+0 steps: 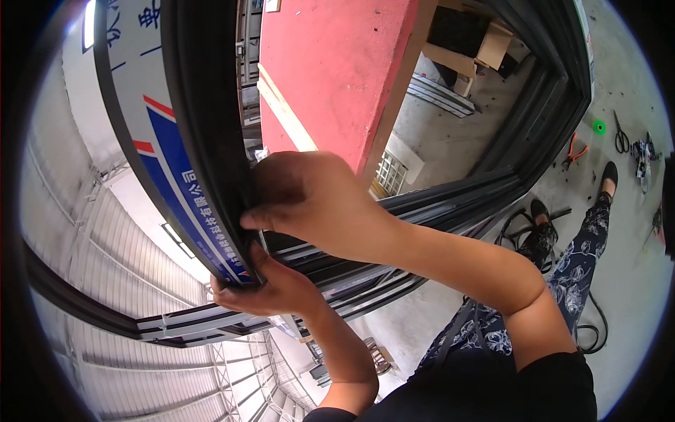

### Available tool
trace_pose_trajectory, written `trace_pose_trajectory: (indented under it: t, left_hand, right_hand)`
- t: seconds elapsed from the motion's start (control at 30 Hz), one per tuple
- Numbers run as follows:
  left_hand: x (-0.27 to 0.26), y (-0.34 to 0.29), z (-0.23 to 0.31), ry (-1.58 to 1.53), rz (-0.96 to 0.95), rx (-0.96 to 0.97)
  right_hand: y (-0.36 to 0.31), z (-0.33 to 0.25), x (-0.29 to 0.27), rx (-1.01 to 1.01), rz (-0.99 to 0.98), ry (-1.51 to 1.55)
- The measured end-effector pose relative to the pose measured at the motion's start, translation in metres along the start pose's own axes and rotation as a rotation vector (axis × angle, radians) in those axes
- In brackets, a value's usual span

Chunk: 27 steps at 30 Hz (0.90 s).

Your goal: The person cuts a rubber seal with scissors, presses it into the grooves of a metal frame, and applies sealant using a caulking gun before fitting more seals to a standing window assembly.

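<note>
A large black window or door frame profile (pixel 211 141) rises in front of me on the left. White protective film with blue and red stripes (pixel 172 165) covers its outer face. My left hand (pixel 278 287) is wrapped round the lower part of this profile, the thumb on the inner side and the fingers on the filmed side. Just above it, my right hand (pixel 316 200) presses against the inner black edge, thumb and bent fingers drawn together. Its fingertips lie in dark shadow, so whatever they pinch is hidden.
Behind the frame stand a red panel (pixel 330 70) and cardboard boxes (pixel 457 60). Stacked metal profiles (pixel 441 95) lie beyond. Orange-handled pliers (pixel 576 151), scissors (pixel 621 133), a green roll (pixel 599 127) and black cord (pixel 599 330) are on the floor at right.
</note>
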<state>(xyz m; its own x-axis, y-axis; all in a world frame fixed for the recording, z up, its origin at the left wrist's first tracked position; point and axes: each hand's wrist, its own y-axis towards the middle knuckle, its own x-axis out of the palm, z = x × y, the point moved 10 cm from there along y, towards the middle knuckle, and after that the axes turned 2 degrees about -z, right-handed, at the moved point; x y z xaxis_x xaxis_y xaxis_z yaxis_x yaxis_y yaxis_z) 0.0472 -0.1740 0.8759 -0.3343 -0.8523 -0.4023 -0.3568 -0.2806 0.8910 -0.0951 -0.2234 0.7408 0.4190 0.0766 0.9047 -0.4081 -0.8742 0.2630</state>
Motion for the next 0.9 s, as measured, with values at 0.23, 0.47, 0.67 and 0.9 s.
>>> trace_pose_trajectory:
  t: [0.23,0.47,0.67,0.9]
  left_hand:
    - [-0.001,0.002,0.008,0.068,0.022,-0.009]
    - [0.002,0.005,0.003,-0.056,0.001,-0.109]
    - [0.002,0.006,0.000,-0.081,0.052,-0.093]
    - [0.002,0.007,0.007,0.032,0.079,-0.099]
  right_hand:
    - [0.008,-0.017,0.019,-0.032,-0.154,-0.101]
    - [0.007,-0.015,0.016,-0.008,0.019,-0.189]
    - [0.011,-0.011,0.018,0.017,-0.032,-0.119]
    - [0.013,-0.005,0.016,-0.013,-0.013,-0.027]
